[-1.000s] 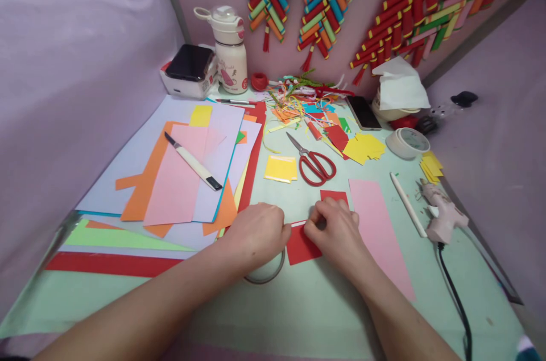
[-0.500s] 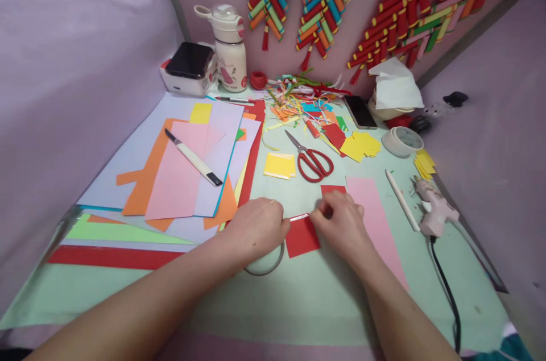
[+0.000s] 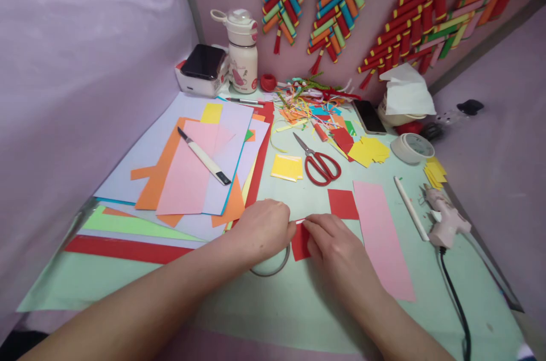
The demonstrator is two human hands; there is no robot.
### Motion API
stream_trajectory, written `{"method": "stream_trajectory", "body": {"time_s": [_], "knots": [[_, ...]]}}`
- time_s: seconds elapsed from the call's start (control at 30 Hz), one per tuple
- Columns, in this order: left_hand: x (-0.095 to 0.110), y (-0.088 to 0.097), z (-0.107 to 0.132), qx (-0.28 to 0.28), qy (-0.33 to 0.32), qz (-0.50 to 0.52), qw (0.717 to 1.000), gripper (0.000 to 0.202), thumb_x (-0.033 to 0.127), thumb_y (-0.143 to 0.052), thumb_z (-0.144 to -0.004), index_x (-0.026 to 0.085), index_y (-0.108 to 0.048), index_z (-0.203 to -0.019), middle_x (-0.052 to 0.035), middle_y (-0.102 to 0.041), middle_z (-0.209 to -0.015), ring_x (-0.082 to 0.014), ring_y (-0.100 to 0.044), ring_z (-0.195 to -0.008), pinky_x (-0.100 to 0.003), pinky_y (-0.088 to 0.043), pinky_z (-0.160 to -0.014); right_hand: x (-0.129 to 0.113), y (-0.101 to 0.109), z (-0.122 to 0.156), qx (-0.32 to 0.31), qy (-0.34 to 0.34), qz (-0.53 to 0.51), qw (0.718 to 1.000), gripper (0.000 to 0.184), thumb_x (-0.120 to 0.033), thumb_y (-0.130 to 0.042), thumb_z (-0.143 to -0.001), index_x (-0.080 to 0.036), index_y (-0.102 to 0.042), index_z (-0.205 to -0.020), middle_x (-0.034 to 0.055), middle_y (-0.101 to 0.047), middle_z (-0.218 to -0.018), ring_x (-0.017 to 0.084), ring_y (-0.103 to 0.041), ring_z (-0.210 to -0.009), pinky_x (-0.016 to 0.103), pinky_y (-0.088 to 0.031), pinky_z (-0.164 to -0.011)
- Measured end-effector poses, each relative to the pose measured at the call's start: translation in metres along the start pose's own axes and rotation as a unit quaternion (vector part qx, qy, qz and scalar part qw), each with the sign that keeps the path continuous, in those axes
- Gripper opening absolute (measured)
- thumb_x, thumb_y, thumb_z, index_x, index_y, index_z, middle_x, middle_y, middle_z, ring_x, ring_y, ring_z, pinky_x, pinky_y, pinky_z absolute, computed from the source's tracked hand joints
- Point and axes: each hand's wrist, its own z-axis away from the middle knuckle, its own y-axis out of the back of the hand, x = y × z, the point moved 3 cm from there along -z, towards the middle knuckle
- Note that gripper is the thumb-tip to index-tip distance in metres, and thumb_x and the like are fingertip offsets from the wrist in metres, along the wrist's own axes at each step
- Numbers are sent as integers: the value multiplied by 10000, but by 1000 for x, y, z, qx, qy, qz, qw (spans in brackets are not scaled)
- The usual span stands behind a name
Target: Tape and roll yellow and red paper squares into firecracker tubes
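Bare worktop (image 3: 315, 310) leaves passage from the left hand (image 3: 268, 229) and right hand (image 3: 335, 247) toward the near edge. Ahead, beyond a narrow bare band, yellow papers (image 3: 286, 167) and scissors (image 3: 323, 167) obstruct. At left, layered sheets (image 3: 145, 148) bear a craft knife (image 3: 205, 156). At right, a bare lane separates the flat pink strip (image 3: 383, 241) from the white stick (image 3: 410, 207) and glue gun (image 3: 446, 222).
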Motion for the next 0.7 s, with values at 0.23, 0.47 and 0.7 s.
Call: {"method": "stream_trajectory", "body": {"time_s": [0.23,0.47,0.7], "knots": [[0,0,0,6,-6,-7,1000,317,289,-402,-836,158,-671,-730,-117,-668,-722,-235,-628,-699,-296,-411,-572,-4,-1,3,-10,12,41,999,244,-25,-428,-841,-130,-620,-950,110,-622,-999,205,-570,-901,320,-513,-753],[2,-1,4,20,-6,-14,1000,339,312,-379,-860,158,-656,-737,-112,-664,-712,-234,-632,-719,-299,-423,-589,-12,0,2,-11,56,102,993,308,25,-419,-793,-107,-611,-996,119,-633,-914,218,-577,-849,329,-518,-700],[7,-1,11,8,28,-35,999,323,318,-338,-880,168,-618,-824,-117,-654,-727,-262,-644,-697,-319,-438,-559,-11,-2,4,-35,60,141,988,383,24,-439,-777,-107,-594,-1100,118,-648,-979,221,-594,-896,334,-520,-743]]}}
